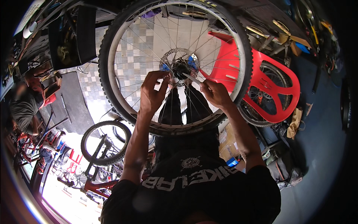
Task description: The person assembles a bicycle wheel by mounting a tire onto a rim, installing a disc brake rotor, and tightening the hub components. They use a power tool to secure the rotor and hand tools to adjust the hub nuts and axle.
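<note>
A bicycle wheel with a knobby black tire [103,71] and pale rim stands before me, its spokes meeting at a dark hub [181,68]. Around the hub sits a perforated metal brake disc [167,56]. My right hand [216,94] grips a slim, light-coloured tool [192,78] whose tip reaches the hub; its exact kind is unclear. Beside the disc's lower left, my left hand [153,92] has thumb and fingers closed together, and whatever they pinch is too small to name. Both forearms pass over the lower part of the wheel.
To the right a red plastic chair [266,71] lies in front of another bicycle wheel [256,121]. A bicycle with a red frame [97,187] is at the lower left. Another person [24,115] is at the far left. Cardboard [228,145] and a dark bag [280,168] sit at lower right.
</note>
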Available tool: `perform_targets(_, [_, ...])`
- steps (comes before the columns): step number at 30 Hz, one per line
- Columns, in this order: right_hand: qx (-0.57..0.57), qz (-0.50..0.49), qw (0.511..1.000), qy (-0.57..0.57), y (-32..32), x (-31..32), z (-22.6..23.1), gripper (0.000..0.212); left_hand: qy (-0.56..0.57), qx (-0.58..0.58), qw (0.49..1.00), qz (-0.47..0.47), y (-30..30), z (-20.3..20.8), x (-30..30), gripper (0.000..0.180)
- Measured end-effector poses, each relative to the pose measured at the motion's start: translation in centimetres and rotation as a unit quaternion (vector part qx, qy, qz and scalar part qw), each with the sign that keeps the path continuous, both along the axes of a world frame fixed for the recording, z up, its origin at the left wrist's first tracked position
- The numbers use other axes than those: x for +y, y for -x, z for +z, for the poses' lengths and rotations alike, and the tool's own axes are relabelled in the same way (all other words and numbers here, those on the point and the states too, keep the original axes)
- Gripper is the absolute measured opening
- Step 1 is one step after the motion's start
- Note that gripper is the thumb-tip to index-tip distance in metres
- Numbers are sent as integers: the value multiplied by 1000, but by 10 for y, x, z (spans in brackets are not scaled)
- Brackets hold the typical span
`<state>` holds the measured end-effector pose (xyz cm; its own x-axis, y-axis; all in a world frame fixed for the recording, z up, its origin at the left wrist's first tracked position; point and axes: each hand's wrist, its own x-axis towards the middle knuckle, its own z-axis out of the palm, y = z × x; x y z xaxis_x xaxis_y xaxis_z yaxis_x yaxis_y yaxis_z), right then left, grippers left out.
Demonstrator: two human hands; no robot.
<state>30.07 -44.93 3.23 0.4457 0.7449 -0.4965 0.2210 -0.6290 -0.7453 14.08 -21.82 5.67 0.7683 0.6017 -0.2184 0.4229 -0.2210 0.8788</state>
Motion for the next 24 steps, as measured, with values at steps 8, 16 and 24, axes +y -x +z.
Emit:
perform_targets(8, [17,6,996,-92,-1,0,-10,23,-21,4,998,-59,-18,-19,-15,37])
perform_targets(16, [70,-30,990,-116,1,7,0,25,25,-39,998,-42,-23,-23,-22,32])
perform_targets(24, [65,-51,987,-140,-9,13,20,25,279,-57,952,108,7,-26,5,19])
